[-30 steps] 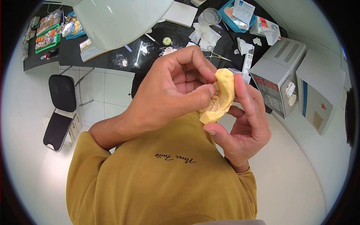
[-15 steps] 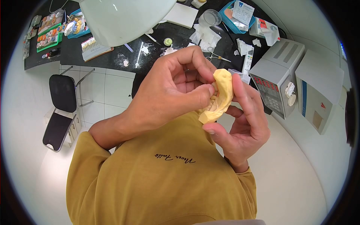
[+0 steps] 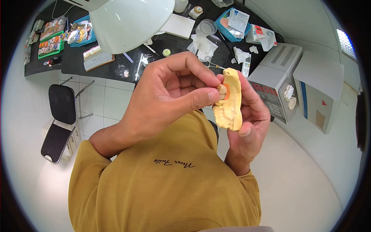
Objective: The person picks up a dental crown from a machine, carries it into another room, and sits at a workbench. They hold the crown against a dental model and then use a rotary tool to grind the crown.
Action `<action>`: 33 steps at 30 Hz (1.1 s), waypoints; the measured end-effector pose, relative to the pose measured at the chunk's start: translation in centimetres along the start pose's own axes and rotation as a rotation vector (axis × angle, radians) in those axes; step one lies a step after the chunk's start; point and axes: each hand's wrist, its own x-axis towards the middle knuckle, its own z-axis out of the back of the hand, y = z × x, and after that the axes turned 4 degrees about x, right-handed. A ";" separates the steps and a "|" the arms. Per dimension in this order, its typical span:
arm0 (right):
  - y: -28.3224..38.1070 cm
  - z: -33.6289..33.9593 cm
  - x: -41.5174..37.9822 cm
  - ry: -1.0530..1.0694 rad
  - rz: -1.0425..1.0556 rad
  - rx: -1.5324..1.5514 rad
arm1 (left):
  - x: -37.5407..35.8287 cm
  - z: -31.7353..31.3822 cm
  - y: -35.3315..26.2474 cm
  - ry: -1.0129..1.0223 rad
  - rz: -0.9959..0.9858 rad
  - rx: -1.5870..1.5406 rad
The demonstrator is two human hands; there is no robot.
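Note:
My right hand (image 3: 253, 112) grips a yellow plaster dental cast (image 3: 234, 106), held upright in front of my chest. The thumb lies near its lower end and the fingers are behind it. A row of moulded teeth shows along its lower left side, and an orange patch (image 3: 227, 92) marks its middle. At that patch, thumb and forefinger of my left hand (image 3: 174, 91) pinch small tooth-coloured dental crowns (image 3: 222, 89) against the cast. The other fingers of this hand are curled behind.
A white lamp shade (image 3: 131, 23) hangs over the black workbench (image 3: 112, 65). On the bench are scissors-like forceps (image 3: 214, 65), crumpled tissue (image 3: 203, 47), a glass jar (image 3: 206, 27) and a blue basket (image 3: 232, 33). Grey machines (image 3: 276, 73) stand right; a black chair (image 3: 62, 100) stands left.
My right hand has turned the cast more upright, bringing the orange patch and crowns into sight. My left thumb and forefinger stay at the crowns. The view has shifted slightly.

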 end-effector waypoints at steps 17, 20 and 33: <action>0.0 0.0 0.5 0.172 0.238 -0.228 | -0.4 -0.4 -0.3 -0.055 -0.088 0.071; 0.1 -0.2 0.6 0.173 0.259 -0.288 | -0.5 -0.7 -0.3 -0.095 -0.103 0.101; -1.7 -0.2 0.9 0.093 0.084 -0.256 | -0.8 0.7 1.6 -0.235 -0.117 0.248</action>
